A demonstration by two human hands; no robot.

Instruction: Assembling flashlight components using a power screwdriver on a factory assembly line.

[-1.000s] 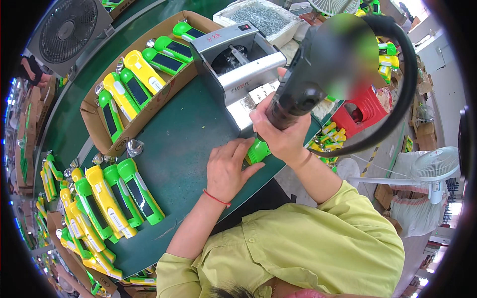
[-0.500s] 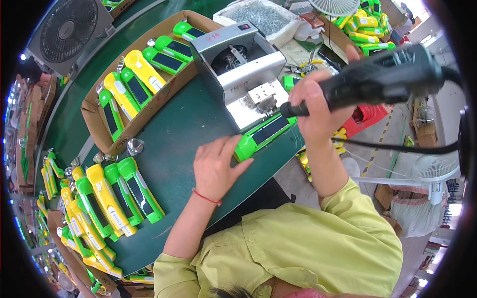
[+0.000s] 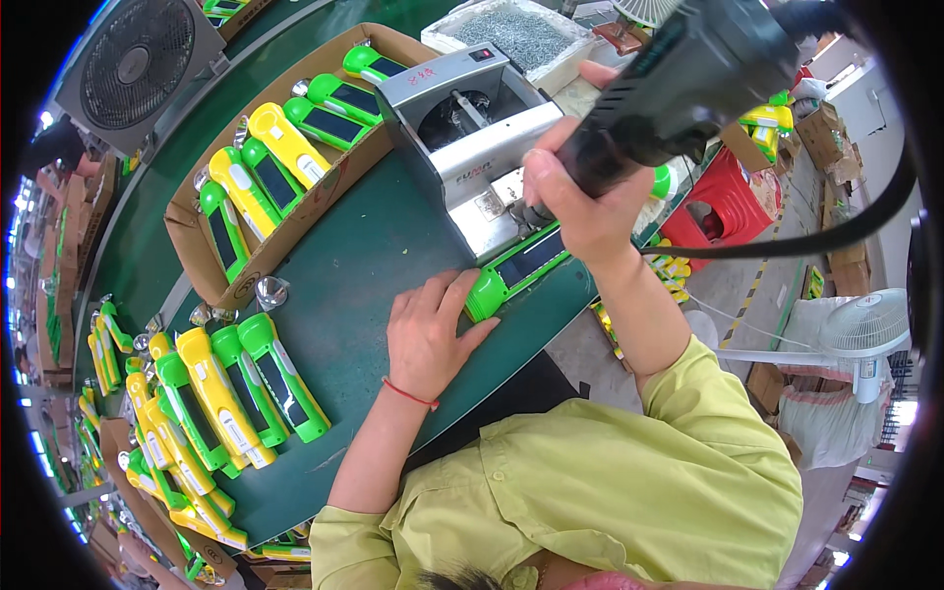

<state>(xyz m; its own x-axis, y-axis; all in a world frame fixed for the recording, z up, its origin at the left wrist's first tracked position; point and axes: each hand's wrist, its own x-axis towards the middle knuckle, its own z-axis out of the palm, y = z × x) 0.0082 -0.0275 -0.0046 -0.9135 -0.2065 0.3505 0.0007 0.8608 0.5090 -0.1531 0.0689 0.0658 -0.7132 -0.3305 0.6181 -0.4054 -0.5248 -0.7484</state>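
A green flashlight (image 3: 531, 266) with a dark panel lies along the front of a grey metal screw feeder (image 3: 482, 147). My left hand (image 3: 429, 320) grips its near-left end, thumb on one side and fingers on the other. In my right hand (image 3: 590, 202) is a black electric screwdriver (image 3: 678, 84), held at a slant with its cable running off to the right. The driver's nose points down-left at the feeder's front outlet, beside the flashlight. Whether the bit touches anything cannot be made out.
A cardboard box (image 3: 339, 175) of green and yellow flashlights sits behind left. More flashlights (image 3: 211, 388) lie in rows at the left. Beyond the feeder is a white tray of screws (image 3: 516, 39). A red stool (image 3: 723, 211) stands past the table's right edge.
My right hand has moved left with the screwdriver, bringing its nose to the feeder's outlet. The screwdriver body has swung up and left. My left hand and the flashlight have hardly moved.
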